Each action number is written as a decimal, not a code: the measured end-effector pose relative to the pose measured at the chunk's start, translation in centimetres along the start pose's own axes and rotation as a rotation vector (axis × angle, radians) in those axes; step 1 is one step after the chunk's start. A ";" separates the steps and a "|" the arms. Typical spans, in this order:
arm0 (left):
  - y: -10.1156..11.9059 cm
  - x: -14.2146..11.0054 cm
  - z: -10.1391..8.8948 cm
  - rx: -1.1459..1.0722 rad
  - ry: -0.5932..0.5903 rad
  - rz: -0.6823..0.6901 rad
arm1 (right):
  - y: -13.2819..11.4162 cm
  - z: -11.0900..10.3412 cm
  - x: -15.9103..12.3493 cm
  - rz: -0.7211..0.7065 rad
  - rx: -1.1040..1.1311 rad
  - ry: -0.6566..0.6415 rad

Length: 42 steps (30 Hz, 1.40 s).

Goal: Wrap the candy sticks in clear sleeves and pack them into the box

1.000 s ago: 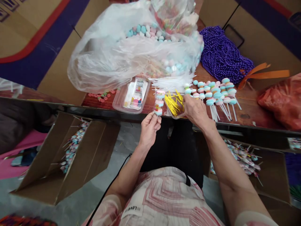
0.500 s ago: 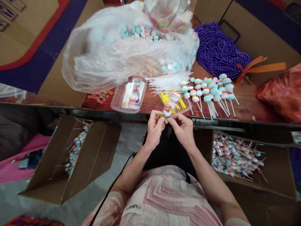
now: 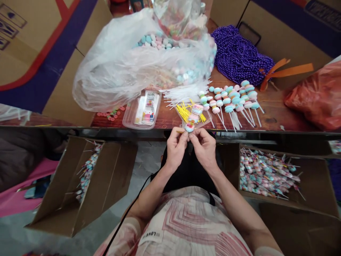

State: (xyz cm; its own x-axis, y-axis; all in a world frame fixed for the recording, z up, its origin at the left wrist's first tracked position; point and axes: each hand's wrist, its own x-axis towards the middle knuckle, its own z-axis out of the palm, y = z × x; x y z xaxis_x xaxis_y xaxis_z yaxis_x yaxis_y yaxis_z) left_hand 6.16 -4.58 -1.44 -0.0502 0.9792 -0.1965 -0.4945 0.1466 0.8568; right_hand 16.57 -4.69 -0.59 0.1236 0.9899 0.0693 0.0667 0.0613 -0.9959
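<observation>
We are seeing soft, fairly dim light; the clear plastic bag [image 3: 112, 64] is catching a pale sheen, shadow is darkening the space beneath the surface [image 3: 274, 115], and wide-angle distortion is stretching the edges.

Candy sticks [image 3: 236, 100] matt; bag [image 3: 114, 74] crinkled translucent plastic; tabletop [image 3: 271, 114] glossy wood.

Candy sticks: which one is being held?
The candy stick pinched at its lower end between left hand and right hand; the others lie on the table or in the cardboard boxes.
</observation>
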 end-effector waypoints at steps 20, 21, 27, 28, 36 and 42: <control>0.1 -1.5 0.0 0.220 -0.083 -0.015 | 0.8 -2.1 0.0 -0.287 -0.301 -0.202; -0.1 -1.7 -0.2 0.267 -0.083 0.019 | 0.7 -2.1 0.0 -0.252 -0.307 -0.206; 0.1 -1.0 -0.5 0.180 -0.063 -0.056 | -0.1 -2.6 -0.3 -0.041 -0.218 -0.217; 0.2 -0.7 -0.4 0.090 -0.055 -0.138 | -0.1 -2.6 -0.5 -0.047 -0.226 -0.203; 1.7 0.1 0.3 -0.290 -0.018 -0.492 | 0.9 -3.0 -0.9 -0.705 -0.592 -0.034; 2.0 -1.0 0.7 -0.322 -0.072 -0.516 | 0.5 -3.1 -0.1 -0.922 -0.789 0.035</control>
State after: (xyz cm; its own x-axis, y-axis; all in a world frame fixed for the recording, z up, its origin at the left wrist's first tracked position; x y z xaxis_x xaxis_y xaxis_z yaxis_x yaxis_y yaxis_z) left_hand 5.80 -5.12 0.80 0.3188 0.8019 -0.5054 -0.6774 0.5657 0.4702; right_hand 19.71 -5.16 -0.92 -0.2620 0.6113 0.7468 0.7268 0.6341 -0.2640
